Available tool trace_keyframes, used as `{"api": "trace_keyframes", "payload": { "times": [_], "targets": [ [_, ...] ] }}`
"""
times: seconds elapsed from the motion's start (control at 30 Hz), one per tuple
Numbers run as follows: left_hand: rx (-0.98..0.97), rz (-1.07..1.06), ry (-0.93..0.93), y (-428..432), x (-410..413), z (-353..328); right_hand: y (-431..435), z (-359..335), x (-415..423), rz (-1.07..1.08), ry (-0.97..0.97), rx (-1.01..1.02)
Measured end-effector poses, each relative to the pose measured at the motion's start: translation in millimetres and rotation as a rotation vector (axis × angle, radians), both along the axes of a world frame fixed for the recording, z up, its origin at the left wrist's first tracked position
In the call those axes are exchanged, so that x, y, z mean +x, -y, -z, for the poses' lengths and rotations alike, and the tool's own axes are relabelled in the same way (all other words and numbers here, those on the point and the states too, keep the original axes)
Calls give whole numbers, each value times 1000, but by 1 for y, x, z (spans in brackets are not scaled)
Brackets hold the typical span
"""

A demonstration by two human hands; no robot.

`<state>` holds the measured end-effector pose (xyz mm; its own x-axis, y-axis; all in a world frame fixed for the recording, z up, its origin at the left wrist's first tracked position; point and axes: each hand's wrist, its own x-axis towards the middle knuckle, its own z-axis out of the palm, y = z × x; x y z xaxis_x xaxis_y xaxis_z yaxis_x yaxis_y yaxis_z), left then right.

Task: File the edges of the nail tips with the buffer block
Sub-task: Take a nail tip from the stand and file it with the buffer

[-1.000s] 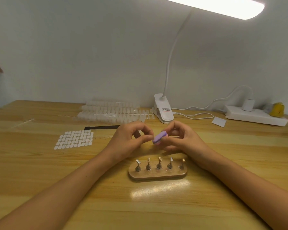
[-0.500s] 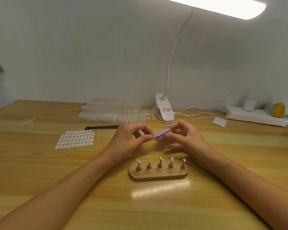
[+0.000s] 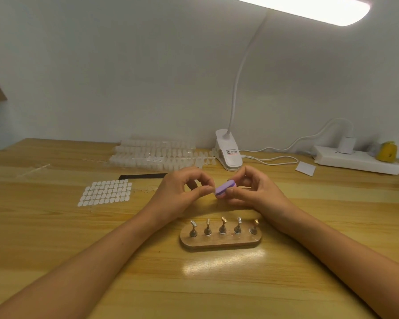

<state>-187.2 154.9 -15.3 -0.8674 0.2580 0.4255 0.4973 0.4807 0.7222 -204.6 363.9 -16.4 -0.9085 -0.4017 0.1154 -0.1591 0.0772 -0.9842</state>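
At a glossy, yellow-grained wooden table, pinching a small lilac buffer block, oblong with rounded ends and a matte face, between thumb and curled fingers of the right hand; holding it tilted just above the tabletop, its lower end meeting the left hand, thumb and forefinger there drawn to a narrow pinch, cannot tell around what. Nearer the camera, lying flat, an oval wooden stand with five slim metal pegs upright in a row. To the left, a clear sheet of pale oval tabs; behind it a thin black strip and frosted strips of nail tips by the wall. Beside those, a white clip lamp on a curved neck; far right, a white power strip
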Motion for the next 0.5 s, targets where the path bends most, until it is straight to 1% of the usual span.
{"api": "trace_keyframes", "payload": {
  "times": [0.1, 0.23, 0.37, 0.5],
  "targets": [
    [-9, 9, 5, 0, -1, 1, 2, 1, 3, -94, -19, 64],
    [3, 8, 2, 0, -1, 1, -1, 0, 1, 38, 13, -34],
    [2, 14, -5, 0, -1, 1, 2, 1, 2, -94, -21, 74],
    [8, 14, -1, 1, -1, 1, -1, 0, 0, 13, 14, -38]
  ]
}}
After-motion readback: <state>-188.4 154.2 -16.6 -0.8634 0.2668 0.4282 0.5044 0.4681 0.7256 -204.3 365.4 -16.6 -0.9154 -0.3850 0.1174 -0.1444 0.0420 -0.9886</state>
